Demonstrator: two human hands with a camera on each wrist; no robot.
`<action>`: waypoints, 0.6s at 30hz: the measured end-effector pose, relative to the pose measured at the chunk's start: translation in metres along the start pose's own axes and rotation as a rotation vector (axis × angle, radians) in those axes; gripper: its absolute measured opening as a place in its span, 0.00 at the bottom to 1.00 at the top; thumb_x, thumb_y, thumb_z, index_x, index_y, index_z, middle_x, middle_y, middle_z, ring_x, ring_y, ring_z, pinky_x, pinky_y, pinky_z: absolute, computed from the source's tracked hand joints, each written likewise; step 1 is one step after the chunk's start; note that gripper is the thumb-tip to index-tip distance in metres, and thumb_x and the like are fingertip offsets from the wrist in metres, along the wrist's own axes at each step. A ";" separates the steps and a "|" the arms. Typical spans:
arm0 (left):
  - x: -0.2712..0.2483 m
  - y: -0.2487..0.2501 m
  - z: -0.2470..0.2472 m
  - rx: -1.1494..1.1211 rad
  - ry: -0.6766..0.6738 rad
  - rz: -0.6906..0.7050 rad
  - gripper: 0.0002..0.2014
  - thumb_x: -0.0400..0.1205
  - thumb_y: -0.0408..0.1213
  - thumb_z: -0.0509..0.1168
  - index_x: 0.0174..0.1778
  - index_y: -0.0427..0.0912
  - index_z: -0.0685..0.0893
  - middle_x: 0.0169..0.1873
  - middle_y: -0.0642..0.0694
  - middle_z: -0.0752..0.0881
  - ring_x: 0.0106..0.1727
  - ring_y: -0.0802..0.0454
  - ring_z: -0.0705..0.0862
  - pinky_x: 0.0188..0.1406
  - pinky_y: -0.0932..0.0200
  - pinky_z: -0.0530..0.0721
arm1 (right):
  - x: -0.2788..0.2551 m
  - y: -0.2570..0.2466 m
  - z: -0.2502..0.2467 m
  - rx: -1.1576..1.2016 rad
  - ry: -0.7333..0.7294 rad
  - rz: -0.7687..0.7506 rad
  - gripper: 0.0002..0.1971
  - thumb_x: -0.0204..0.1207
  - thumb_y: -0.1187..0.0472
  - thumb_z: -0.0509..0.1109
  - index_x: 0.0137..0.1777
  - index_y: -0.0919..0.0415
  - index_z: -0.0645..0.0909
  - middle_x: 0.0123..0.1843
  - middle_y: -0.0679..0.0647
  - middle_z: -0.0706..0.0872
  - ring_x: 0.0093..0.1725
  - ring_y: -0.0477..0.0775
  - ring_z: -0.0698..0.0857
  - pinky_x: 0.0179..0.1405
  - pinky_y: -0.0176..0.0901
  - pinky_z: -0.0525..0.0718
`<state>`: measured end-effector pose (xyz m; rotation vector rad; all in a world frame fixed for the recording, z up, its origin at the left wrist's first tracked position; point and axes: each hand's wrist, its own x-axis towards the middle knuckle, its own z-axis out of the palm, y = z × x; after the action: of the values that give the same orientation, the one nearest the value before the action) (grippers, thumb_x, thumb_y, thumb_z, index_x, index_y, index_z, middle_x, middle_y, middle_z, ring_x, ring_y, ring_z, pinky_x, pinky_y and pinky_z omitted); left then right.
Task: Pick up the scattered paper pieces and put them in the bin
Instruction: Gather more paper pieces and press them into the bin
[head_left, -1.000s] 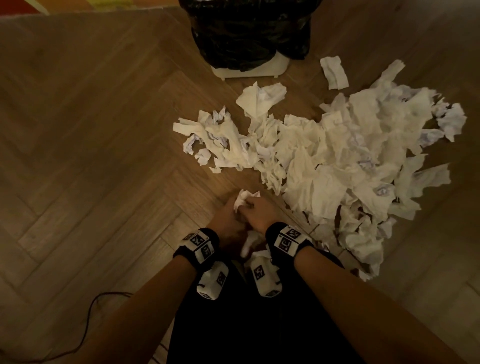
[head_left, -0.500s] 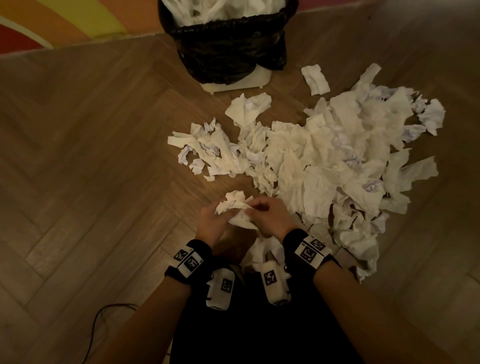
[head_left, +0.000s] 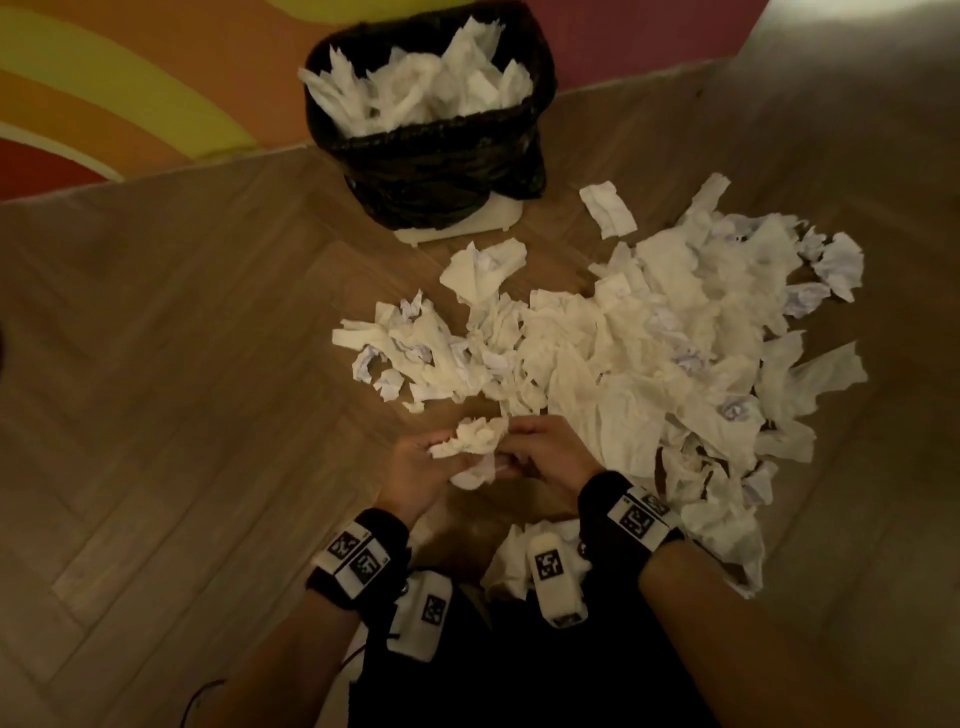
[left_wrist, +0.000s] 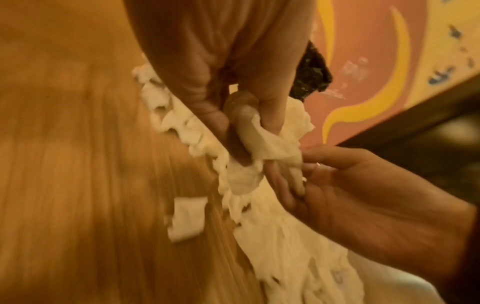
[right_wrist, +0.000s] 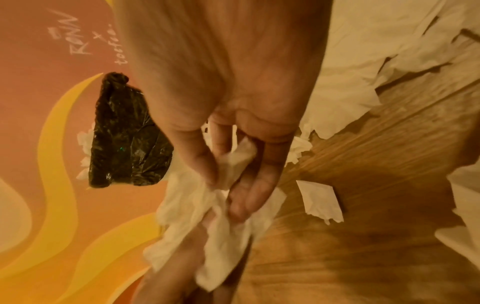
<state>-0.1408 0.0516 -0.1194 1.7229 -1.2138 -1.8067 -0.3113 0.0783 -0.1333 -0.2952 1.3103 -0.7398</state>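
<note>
Both hands hold one crumpled wad of white paper (head_left: 470, 441) above the wooden floor. My left hand (head_left: 421, 467) cups it from the left, thumb and fingers curled on the paper wad (left_wrist: 262, 139). My right hand (head_left: 540, 452) pinches the same paper wad (right_wrist: 215, 205) from the right. A big heap of torn white paper pieces (head_left: 649, 364) spreads over the floor to the right and ahead of the hands. The bin (head_left: 431, 145), lined with a black bag and nearly full of white paper, stands further ahead by the wall.
A painted wall with yellow, orange and red bands (head_left: 130, 104) runs behind the bin. One loose paper piece (head_left: 608, 208) lies to the right of the bin. A thin dark cable (head_left: 202, 696) lies on the floor at lower left. Bare wooden floor (head_left: 182, 364) stretches left.
The hands have lifted the paper wad up off the floor and hold it a little further forward. The head view has tilted up, bringing the bin's open top and the wall into sight.
</note>
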 end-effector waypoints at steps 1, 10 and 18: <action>0.007 0.011 -0.010 0.069 -0.012 0.045 0.15 0.70 0.24 0.76 0.50 0.41 0.90 0.42 0.52 0.92 0.46 0.57 0.89 0.47 0.61 0.86 | 0.003 -0.002 -0.004 0.043 0.011 -0.001 0.11 0.76 0.72 0.70 0.56 0.75 0.85 0.44 0.68 0.88 0.42 0.59 0.88 0.45 0.49 0.87; 0.090 0.235 -0.069 0.591 0.160 0.656 0.05 0.78 0.36 0.73 0.47 0.42 0.90 0.43 0.50 0.90 0.45 0.61 0.86 0.42 0.69 0.80 | 0.050 0.037 -0.048 -1.454 0.150 0.152 0.33 0.85 0.52 0.49 0.85 0.50 0.38 0.84 0.66 0.30 0.82 0.75 0.33 0.81 0.70 0.45; 0.211 0.330 -0.050 1.306 -0.055 0.285 0.24 0.85 0.44 0.63 0.77 0.46 0.71 0.72 0.47 0.76 0.69 0.45 0.76 0.66 0.50 0.73 | 0.054 0.026 -0.033 -1.563 0.118 0.267 0.31 0.86 0.49 0.43 0.85 0.54 0.37 0.82 0.75 0.34 0.80 0.83 0.38 0.80 0.73 0.46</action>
<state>-0.2297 -0.3108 0.0096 1.8002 -2.8274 -0.8149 -0.3301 0.0699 -0.1982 -1.2790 1.7656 0.6544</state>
